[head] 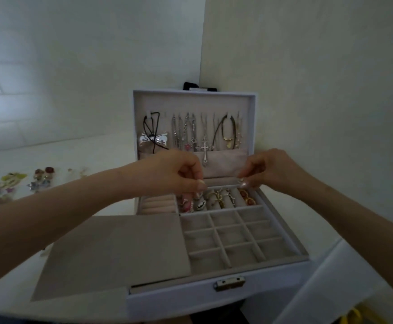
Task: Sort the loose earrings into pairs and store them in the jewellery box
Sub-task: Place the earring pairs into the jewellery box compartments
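Observation:
The white jewellery box [214, 298] stands open in front of me, with necklaces hanging inside its raised lid [193, 102]. Its top tray has a row of ring rolls holding several rings [221, 198] and a grid of bare grey compartments [235, 239]. My left hand [174, 174] and my right hand [268, 169] hover over the ring rolls, each with its fingertips pinched together. Whether either pinch holds something small is not visible. Loose earrings [10, 183] lie in clusters on the table far to the left, with a second cluster of earrings [42, 178] beside them.
A flat grey velvet insert [111, 251] lies across the box's left half and sticks out over the table. A ribbed beige ring cushion [158, 205] shows behind it. White walls close in behind and to the right. Something yellow [354, 316] is at the bottom right.

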Demonstrator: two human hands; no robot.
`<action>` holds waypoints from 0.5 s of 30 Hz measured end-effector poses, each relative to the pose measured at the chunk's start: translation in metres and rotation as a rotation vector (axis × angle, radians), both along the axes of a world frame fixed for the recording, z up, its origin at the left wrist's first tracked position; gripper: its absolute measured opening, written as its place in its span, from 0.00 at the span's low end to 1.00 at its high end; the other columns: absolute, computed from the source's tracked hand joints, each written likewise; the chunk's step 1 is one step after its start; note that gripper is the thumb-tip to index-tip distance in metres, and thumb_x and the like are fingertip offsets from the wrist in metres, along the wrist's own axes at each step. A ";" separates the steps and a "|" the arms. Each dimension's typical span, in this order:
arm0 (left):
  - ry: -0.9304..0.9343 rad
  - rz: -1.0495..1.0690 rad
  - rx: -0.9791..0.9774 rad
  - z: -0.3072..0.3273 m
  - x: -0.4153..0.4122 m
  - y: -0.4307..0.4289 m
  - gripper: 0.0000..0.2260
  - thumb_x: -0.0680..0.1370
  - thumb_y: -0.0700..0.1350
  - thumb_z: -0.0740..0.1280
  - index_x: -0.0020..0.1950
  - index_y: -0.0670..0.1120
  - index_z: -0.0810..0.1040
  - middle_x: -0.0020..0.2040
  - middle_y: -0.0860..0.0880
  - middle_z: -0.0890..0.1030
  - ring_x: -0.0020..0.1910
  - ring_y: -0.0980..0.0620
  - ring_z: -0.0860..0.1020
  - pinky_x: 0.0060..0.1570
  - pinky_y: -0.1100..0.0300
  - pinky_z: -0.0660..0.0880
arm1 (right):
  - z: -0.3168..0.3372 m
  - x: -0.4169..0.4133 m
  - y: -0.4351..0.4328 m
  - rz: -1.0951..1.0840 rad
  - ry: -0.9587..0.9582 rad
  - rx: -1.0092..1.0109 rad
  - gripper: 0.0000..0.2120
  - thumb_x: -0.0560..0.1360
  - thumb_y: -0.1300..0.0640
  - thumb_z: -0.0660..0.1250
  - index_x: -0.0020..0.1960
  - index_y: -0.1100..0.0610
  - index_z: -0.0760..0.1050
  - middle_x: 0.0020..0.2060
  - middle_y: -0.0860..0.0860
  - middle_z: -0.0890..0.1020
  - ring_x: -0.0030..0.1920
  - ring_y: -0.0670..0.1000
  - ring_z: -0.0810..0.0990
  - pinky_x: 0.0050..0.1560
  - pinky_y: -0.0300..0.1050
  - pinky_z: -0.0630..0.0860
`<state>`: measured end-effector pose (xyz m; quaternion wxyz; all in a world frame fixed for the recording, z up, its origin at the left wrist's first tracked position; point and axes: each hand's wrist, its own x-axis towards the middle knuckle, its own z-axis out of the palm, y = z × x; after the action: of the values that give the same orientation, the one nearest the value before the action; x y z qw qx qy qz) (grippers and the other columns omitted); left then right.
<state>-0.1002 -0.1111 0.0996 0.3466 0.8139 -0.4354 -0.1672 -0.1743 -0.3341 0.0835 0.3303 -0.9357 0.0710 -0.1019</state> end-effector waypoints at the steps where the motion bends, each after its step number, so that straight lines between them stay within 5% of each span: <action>1: -0.002 -0.007 0.002 -0.001 -0.001 -0.003 0.04 0.73 0.43 0.70 0.41 0.45 0.76 0.37 0.49 0.83 0.37 0.54 0.82 0.39 0.62 0.78 | -0.003 0.001 -0.002 -0.016 0.008 0.013 0.08 0.65 0.70 0.75 0.42 0.62 0.83 0.25 0.41 0.80 0.27 0.36 0.77 0.30 0.25 0.71; 5: -0.029 -0.029 0.025 -0.003 -0.002 -0.008 0.04 0.73 0.43 0.70 0.41 0.44 0.77 0.38 0.46 0.83 0.39 0.48 0.82 0.46 0.51 0.78 | -0.008 0.002 -0.003 0.007 0.000 -0.049 0.09 0.65 0.67 0.75 0.45 0.61 0.84 0.29 0.38 0.79 0.30 0.31 0.76 0.35 0.22 0.69; 15: -0.067 -0.027 0.063 -0.002 -0.005 -0.010 0.05 0.73 0.45 0.70 0.43 0.45 0.77 0.39 0.47 0.84 0.41 0.48 0.83 0.51 0.47 0.78 | -0.016 0.000 -0.001 0.072 -0.025 -0.190 0.08 0.66 0.66 0.75 0.45 0.60 0.83 0.33 0.42 0.78 0.32 0.31 0.76 0.38 0.21 0.70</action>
<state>-0.1047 -0.1210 0.0978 0.3041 0.8235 -0.4520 -0.1582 -0.1746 -0.3349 0.0673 0.2441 -0.9634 0.0232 -0.1081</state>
